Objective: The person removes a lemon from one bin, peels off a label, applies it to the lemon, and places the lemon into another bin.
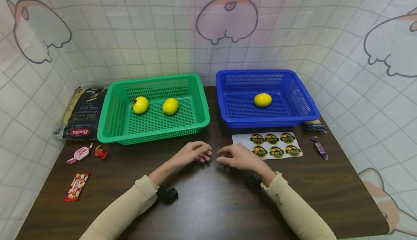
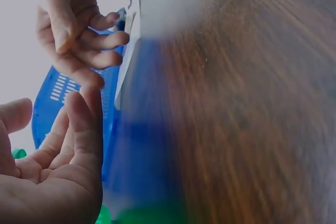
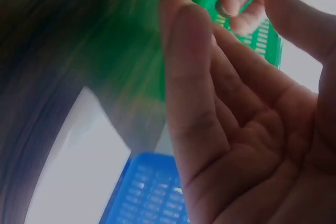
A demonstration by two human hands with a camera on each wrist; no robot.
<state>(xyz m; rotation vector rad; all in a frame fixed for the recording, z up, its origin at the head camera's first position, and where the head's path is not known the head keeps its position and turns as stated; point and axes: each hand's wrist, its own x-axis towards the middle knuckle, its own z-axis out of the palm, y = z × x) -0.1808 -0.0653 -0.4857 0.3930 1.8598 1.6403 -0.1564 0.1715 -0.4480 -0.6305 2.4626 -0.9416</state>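
Note:
Above the dark table, my left hand point(image 1: 194, 152) and right hand point(image 1: 237, 156) face each other with loosely bent fingers and a small gap between them. Neither holds anything; both palms look bare in the wrist views. Behind the left hand stands a green basket point(image 1: 153, 137) with two round yellow fruits, one with a brown calyx point(image 1: 140, 105) and a plainer one point(image 1: 170, 106). A blue basket point(image 1: 270, 121) beyond the right hand holds a lemon point(image 1: 262, 100). Close by the right hand lies a white sheet of round fruit stickers point(image 1: 275, 146), partly under the blue basket's near side.
Left of the green basket lies a black Barilla pasta bag point(image 1: 85, 113). Nearer are a pink-wrapped candy point(image 1: 80, 154), a small red candy point(image 1: 100, 152) and a red snack bar point(image 1: 76, 186). At right are a purple candy point(image 1: 319, 148) and a partly hidden packet point(image 1: 314, 125).

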